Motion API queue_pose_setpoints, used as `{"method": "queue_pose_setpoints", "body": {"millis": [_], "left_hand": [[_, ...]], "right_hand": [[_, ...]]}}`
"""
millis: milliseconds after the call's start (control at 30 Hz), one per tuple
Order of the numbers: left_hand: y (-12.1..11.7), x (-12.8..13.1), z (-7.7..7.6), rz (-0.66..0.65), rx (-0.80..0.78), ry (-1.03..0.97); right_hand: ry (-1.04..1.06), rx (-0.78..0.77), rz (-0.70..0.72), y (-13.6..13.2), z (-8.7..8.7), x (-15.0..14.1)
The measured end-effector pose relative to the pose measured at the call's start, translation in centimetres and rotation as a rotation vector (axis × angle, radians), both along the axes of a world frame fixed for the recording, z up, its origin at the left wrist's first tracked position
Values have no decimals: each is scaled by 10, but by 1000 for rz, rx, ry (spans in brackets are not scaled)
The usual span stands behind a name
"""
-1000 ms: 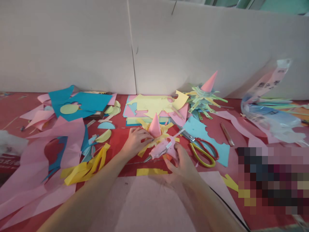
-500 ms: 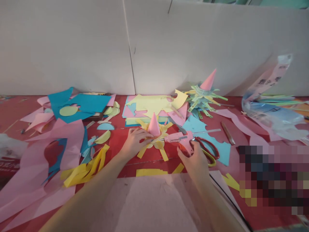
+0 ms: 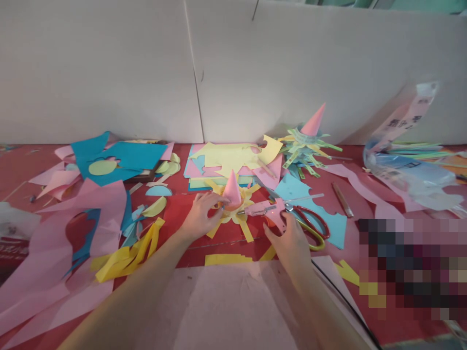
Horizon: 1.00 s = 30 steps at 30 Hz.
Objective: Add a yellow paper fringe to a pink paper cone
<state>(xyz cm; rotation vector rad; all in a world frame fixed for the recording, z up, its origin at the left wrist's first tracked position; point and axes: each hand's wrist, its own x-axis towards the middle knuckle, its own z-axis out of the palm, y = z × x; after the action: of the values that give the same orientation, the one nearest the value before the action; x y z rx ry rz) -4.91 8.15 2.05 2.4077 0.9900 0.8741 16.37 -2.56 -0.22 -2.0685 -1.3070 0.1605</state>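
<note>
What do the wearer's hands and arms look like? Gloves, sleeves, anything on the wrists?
Left hand and right hand: both bare, no gloves. No sleeves in view, no watch or bracelet visible. Rings, nail polish: can't tell.

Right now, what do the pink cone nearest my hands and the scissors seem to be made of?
The pink cone looks like matte paper or thin card, rolled to a point. The scissors look metal, going by the shiny pivot, with smooth red and yellow grips, probably plastic.
</note>
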Motion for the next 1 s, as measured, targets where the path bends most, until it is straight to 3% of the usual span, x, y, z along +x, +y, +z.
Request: {"method": "queue_pose_setpoints", "body": {"millis": [300,567,867,1000], "left_hand": [[8,-5,-10,143,1,-231],[-2,1,-2,-31,138,31],[-2,3,-6,-55,237,117],[4,6,7,-82,249,205]], "right_hand": [[-9,-15,-26,1,2,1],[-12,-14,-26,1,2,0],[-6,-46,-31,0,1,1],[-3,-42,-18,0,2,1]]}}
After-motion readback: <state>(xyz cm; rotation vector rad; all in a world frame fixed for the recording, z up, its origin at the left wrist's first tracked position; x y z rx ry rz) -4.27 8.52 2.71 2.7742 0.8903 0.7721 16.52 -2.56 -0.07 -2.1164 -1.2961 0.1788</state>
